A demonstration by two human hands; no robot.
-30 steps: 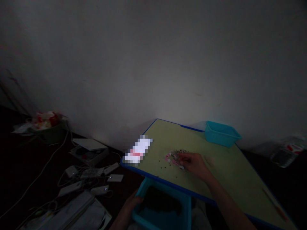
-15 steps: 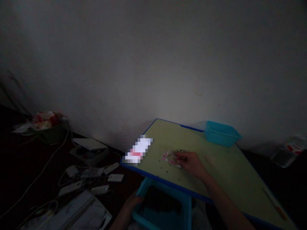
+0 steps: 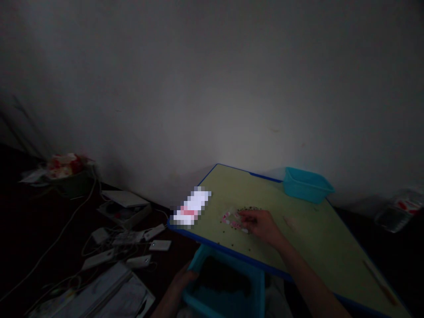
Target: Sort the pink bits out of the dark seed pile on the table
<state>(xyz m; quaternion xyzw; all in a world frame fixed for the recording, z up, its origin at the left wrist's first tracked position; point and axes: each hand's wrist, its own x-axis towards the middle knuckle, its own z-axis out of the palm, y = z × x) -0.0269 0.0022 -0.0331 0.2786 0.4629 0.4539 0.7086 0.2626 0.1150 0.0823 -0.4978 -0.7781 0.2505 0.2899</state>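
My left hand grips the left rim of a blue plastic basin below the table's front edge. A dark mass lies inside that basin; its kind is too dim to make out. Over the table, my right hand has its fingers drawn together at a small clear plastic bag with pink and white print, which lies on the tabletop. Many small dark grains are scattered around the bag, some toward the front edge. Whether the fingers pinch the bag or grains is hidden.
The pale yellow table has a blue rim. A lit phone, blurred, lies at its left corner. A second blue basin stands at the back right, and a thin tool with a brown handle lies front right. Cables and chargers clutter the floor.
My right hand has shifted slightly left at the bag, and the bag's near part has moved a little with it. A few grains near the front edge lie slightly differently. My left hand stays put.
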